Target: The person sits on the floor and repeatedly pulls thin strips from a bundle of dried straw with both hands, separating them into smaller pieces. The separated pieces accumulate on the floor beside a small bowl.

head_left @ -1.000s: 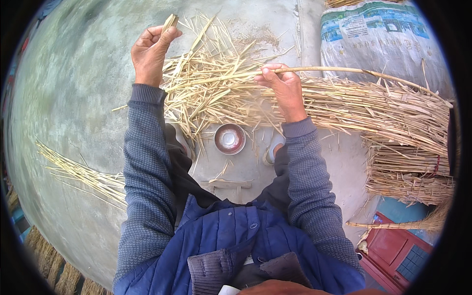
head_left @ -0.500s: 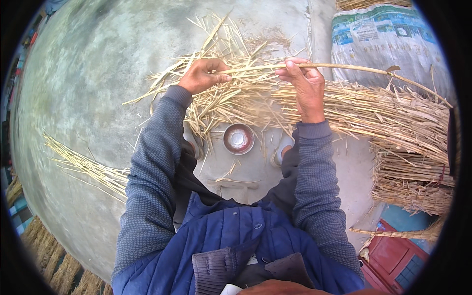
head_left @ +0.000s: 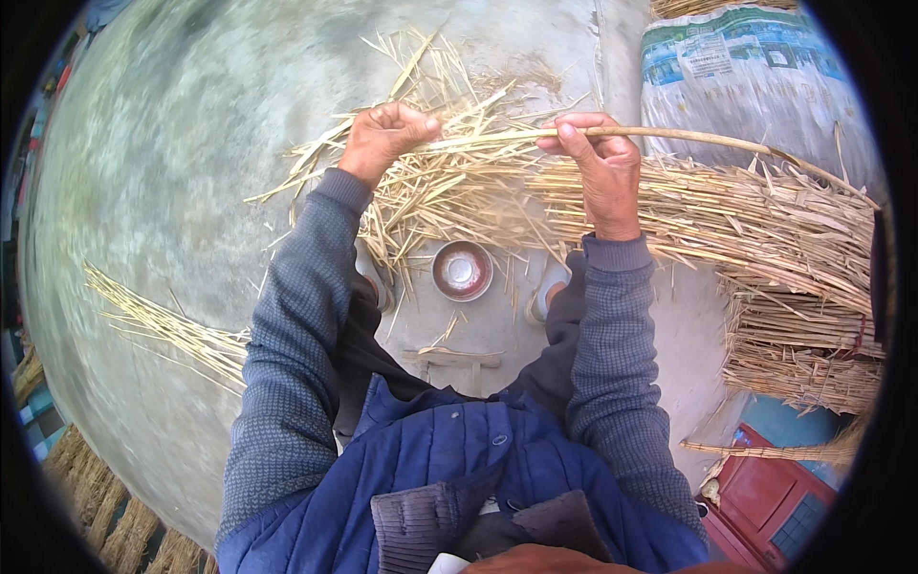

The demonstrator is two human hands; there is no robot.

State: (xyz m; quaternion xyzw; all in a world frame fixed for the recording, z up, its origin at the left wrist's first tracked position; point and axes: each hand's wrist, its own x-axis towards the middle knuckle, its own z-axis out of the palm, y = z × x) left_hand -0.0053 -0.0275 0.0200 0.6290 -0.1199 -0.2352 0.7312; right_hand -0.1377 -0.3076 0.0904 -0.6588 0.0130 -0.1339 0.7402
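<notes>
My right hand (head_left: pixel 607 177) pinches a long, dry, tan stalk (head_left: pixel 708 136) between thumb and fingers. From there the stalk bends away to the far right, over a heap of similar stalks, and its pale other end reaches left toward my left hand (head_left: pixel 382 142). My left hand is closed, thumb against curled fingers, just above that pale end; what it grips, if anything, is hidden. Below both hands lies a loose pile of straw-coloured peelings (head_left: pixel 430 196) on the concrete. A small metal bowl (head_left: pixel 463 271), reddish inside, sits between my feet.
Bundled dry stalks (head_left: pixel 755 225) are stacked at the right, beneath a white and blue sack (head_left: pixel 760 86). Several pale stripped stalks (head_left: pixel 172 325) lie on the floor at left. A small wooden piece (head_left: pixel 451 357) is near my knees, a red object (head_left: pixel 765 493) at lower right.
My left hand has lifted slightly and its fingers have curled in, away from the stalk's pale end. My right hand has shifted a little to the right, still pinching the stalk.
</notes>
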